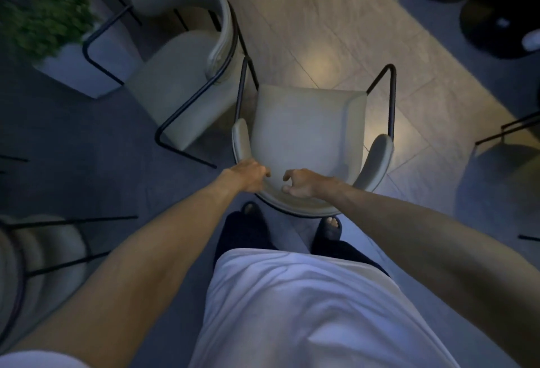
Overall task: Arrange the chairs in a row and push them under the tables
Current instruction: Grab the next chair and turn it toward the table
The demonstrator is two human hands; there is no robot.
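Note:
A beige cushioned chair with a black metal frame stands right in front of me, its curved backrest nearest my body. My left hand grips the top of the backrest on the left side. My right hand rests on the backrest beside it, fingers curled over the rim. A second matching chair stands to the left, angled, its backrest almost touching the first chair's frame. No table top is plainly visible.
A white planter with a green plant sits at the far left. Another chair is at the lower left, and one more chair frame at the right edge. Dark round bases lie at the top right. Tiled floor stretches ahead.

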